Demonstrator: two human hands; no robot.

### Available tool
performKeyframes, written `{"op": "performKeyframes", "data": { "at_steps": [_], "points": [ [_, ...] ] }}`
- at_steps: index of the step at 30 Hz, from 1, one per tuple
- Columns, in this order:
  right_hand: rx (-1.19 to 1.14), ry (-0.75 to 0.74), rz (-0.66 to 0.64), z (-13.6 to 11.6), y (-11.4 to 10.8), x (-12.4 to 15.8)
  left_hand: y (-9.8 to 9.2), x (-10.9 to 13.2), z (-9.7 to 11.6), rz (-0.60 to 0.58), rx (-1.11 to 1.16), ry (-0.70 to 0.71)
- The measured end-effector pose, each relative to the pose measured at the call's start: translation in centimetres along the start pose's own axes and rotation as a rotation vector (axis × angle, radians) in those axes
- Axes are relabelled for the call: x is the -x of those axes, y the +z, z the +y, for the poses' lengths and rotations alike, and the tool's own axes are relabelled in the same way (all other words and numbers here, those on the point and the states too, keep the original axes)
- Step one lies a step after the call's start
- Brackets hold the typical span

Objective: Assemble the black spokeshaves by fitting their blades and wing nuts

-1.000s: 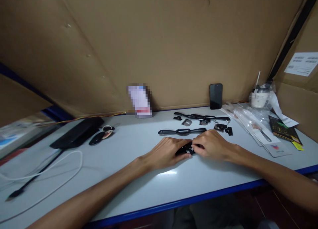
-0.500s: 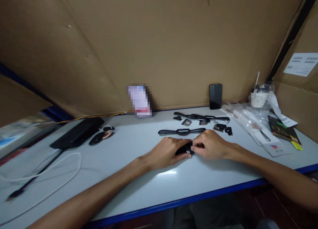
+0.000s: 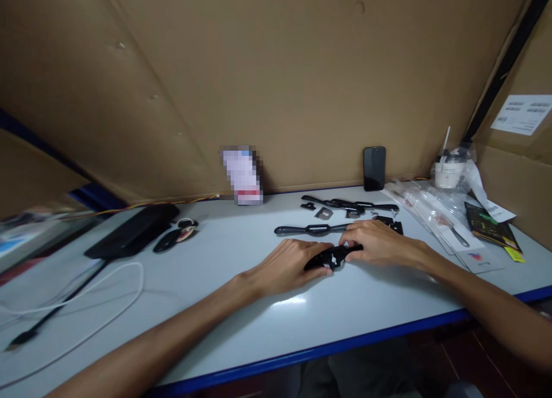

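A black two-handled tool (image 3: 332, 256) lies on the pale table (image 3: 241, 306) between my hands. My left hand (image 3: 288, 264) rests over its left end, fingers curled on it. My right hand (image 3: 377, 242) lies just behind the tool's right end, fingers bent down toward the table; I cannot see what is under them. A second black two-handled tool (image 3: 313, 229) lies just beyond my hands. Farther back sit more black tool bodies (image 3: 351, 205), a small metal plate (image 3: 323, 213) and little black parts (image 3: 395, 226).
A black phone (image 3: 374, 167) leans on the cardboard wall. Clear packaging (image 3: 435, 217), a dark card (image 3: 491, 228) and a bagged cup (image 3: 451, 169) fill the right. At left lie a black case (image 3: 131, 231), a key fob (image 3: 175, 237) and cables (image 3: 77, 306).
My right hand has moved back and right, off the middle of the black tool, which now shows more. My left hand stays in place.
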State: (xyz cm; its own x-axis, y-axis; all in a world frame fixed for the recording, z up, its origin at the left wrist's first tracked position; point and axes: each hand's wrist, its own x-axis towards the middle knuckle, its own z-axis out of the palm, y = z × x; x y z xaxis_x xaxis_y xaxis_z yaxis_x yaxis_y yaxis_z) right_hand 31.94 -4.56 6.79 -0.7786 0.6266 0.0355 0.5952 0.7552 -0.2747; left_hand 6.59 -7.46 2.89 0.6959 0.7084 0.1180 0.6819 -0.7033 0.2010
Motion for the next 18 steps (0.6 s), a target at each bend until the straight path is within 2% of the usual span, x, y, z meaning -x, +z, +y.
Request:
{"op": "performKeyframes", "data": {
  "at_steps": [3,7,11,18],
  "points": [
    [-0.032,-0.013,0.033,-0.1,0.0,0.1,0.1,0.1,-0.1,0.001,-0.005,0.003],
    [-0.073,-0.102,0.111,-0.6,-0.1,0.4,0.2,0.0,-0.2,0.014,-0.021,0.011],
    [-0.066,-0.164,0.093,-1.2,0.0,0.6,0.2,-0.1,-0.1,0.031,-0.007,0.029],
    [-0.037,-0.152,0.112,-1.2,0.7,0.2,0.2,0.0,-0.1,0.056,0.013,0.051]
  ]
}}
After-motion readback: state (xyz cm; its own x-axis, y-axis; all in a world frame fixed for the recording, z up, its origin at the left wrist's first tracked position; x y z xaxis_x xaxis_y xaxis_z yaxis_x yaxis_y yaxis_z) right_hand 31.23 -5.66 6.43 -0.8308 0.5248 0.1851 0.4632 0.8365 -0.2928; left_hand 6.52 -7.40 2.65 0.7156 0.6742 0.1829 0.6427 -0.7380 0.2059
